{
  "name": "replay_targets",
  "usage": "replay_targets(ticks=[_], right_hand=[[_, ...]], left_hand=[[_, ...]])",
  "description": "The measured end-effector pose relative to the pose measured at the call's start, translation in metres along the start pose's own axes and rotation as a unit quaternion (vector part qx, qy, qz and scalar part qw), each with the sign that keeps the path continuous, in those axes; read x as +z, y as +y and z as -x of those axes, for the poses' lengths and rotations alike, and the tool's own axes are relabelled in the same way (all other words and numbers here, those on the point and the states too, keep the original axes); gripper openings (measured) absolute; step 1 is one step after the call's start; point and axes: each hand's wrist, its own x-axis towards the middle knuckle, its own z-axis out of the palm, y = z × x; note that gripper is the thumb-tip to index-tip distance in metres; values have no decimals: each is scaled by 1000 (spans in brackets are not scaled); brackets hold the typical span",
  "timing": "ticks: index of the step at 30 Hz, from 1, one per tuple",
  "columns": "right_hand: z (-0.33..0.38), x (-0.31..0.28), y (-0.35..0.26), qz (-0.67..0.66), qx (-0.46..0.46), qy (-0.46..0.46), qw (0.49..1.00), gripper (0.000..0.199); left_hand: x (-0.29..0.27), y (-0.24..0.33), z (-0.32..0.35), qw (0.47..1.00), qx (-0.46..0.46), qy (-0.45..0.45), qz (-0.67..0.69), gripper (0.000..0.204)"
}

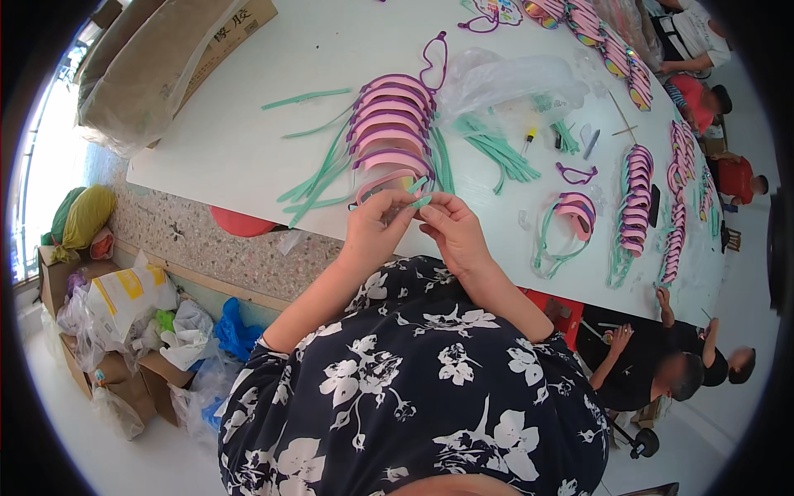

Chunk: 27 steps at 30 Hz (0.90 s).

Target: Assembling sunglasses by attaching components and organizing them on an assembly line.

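Note:
Both hands meet in front of me at the near table edge, over a green rubber strap (421, 202). My left hand (375, 229) pinches the strap between thumb and fingers. My right hand (456, 232) pinches it just to the right, with a short end showing between the fingertips. Right beyond the hands is a pair of pink and purple swim goggles (387, 177), partly hidden by them. Behind it several pink and purple goggles (393, 118) stand in a nested row. Loose green straps (322, 183) lie left of the row.
Right of the row lie a clear plastic bag (513, 83), a green strap bundle (503, 150), a screwdriver (529, 137), a purple frame (576, 174) and strapped goggles (576, 212). A cardboard box (219, 54) stands far left. Other people sit along the right side.

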Motion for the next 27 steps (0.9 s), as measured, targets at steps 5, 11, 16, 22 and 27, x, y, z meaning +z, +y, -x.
replay_targets(ticks=[5, 11, 16, 22, 27], right_hand=[[-4, -17, -8, 104, 4, -52, 993, 18], [-5, -10, -5, 174, -34, -80, 981, 31], [2, -3, -5, 229, -143, -55, 961, 28], [10, 12, -7, 216, -186, 14, 959, 27], [8, 12, -5, 196, -199, 25, 960, 29]], left_hand=[[-1, -3, 3, 999, -11, -27, 15, 16], [0, 3, 0, 996, 67, -40, -51, 24], [0, 6, -1, 986, 125, -40, -98, 26], [8, 3, 2, 971, 193, 49, -133, 25], [16, -2, 4, 965, 202, 94, -141, 26]])
